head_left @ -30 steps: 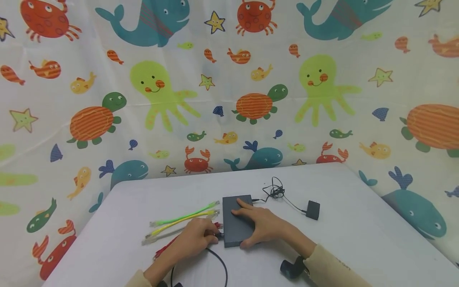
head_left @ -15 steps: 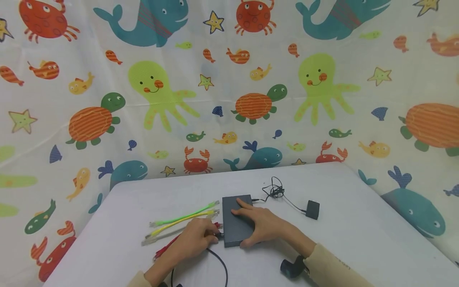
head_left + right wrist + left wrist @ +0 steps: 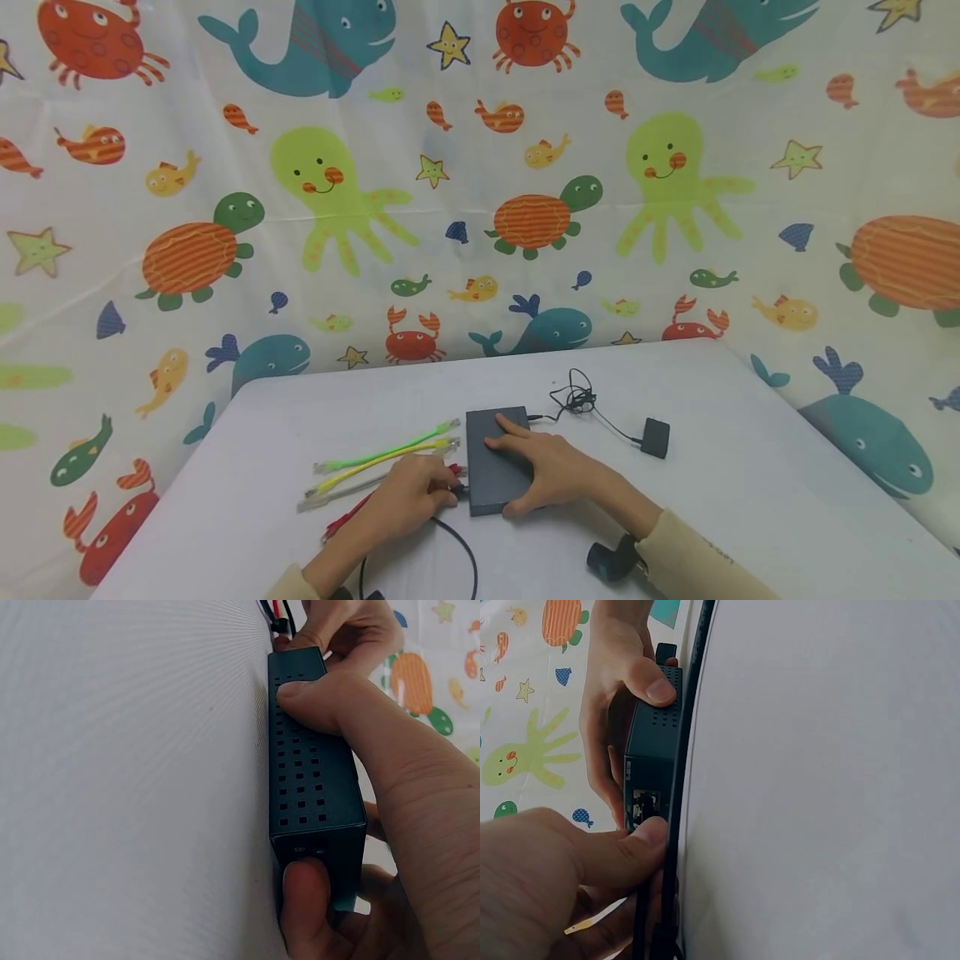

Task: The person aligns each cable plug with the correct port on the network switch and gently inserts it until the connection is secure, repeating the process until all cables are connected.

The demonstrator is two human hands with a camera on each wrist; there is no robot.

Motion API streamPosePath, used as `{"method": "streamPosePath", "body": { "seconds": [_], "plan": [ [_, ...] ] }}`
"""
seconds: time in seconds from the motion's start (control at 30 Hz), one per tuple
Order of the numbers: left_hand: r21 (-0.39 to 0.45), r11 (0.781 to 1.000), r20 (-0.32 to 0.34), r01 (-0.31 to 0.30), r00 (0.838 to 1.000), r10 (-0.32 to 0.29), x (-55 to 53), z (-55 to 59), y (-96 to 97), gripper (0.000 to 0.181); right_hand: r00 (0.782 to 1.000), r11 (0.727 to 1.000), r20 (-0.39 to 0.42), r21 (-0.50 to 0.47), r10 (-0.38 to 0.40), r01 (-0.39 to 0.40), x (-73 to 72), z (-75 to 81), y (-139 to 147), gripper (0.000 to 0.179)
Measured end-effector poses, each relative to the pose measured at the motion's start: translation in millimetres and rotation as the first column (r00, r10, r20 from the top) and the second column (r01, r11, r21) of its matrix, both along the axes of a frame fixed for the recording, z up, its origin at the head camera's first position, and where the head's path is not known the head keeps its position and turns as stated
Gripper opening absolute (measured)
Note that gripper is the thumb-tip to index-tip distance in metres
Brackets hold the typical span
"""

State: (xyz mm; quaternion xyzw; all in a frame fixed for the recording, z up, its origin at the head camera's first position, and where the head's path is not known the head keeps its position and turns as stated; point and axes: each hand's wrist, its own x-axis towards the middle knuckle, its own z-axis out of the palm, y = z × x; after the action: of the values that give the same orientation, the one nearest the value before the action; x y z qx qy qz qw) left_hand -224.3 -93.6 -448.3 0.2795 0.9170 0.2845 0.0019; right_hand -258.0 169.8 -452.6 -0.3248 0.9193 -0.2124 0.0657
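A dark box with ventilation holes, which looks like a network switch (image 3: 495, 462), lies on the white table. My right hand (image 3: 555, 468) grips it from the right, with fingers over its top and the thumb on the vented side (image 3: 300, 776). My left hand (image 3: 408, 498) pinches the plug end of a black cable (image 3: 471, 554) at the switch's left face. In the left wrist view, the left thumb is just below a port (image 3: 646, 802); the fingers hide most of the plug. A red cable (image 3: 347, 520) runs under the left hand, its end near the same face.
Left of the switch lie a green cable (image 3: 382, 453), a yellow cable (image 3: 360, 475) and a grey cable (image 3: 330, 496). A thin coiled black cord (image 3: 579, 400) joins the switch's far right side to a power adapter (image 3: 655, 438). A patterned curtain (image 3: 450, 192) hangs behind the table.
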Motion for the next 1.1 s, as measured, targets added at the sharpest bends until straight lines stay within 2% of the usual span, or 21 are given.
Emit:
{"method": "streamPosePath", "body": {
  "seconds": [0.27, 0.43, 0.73, 0.93, 1.1],
  "plan": [
    [0.012, 1.000, 0.030, 0.005, 1.000, -0.005, -1.2, -1.8, -1.3, 0.014, 1.000, 1.000, 0.007, -0.002, 0.008, -0.008, 1.2, 1.2, -1.6, 0.094],
    [0.007, 1.000, 0.013, -0.010, 1.000, 0.009, -2.6, -2.5, -1.5, 0.015, 1.000, 1.000, -0.006, 0.004, 0.000, 0.000, 0.6, 1.3, -1.6, 0.094],
    [0.038, 0.999, 0.019, 0.017, 1.000, -0.018, -3.3, -1.6, -1.2, 0.015, 1.000, 1.000, 0.007, 0.005, -0.006, 0.006, 0.3, 2.5, -1.8, 0.094],
    [0.018, 1.000, -0.019, 0.019, 1.000, -0.018, -3.6, -0.7, 0.8, 0.015, 1.000, 1.000, -0.002, 0.004, -0.012, 0.012, -0.5, 2.8, -1.2, 0.094],
    [0.006, 1.000, -0.009, 0.019, 1.000, -0.019, -2.5, -0.2, 0.9, 0.014, 1.000, 1.000, 0.014, -0.007, -0.009, 0.009, 0.6, 2.7, -1.8, 0.094]
  ]
}}
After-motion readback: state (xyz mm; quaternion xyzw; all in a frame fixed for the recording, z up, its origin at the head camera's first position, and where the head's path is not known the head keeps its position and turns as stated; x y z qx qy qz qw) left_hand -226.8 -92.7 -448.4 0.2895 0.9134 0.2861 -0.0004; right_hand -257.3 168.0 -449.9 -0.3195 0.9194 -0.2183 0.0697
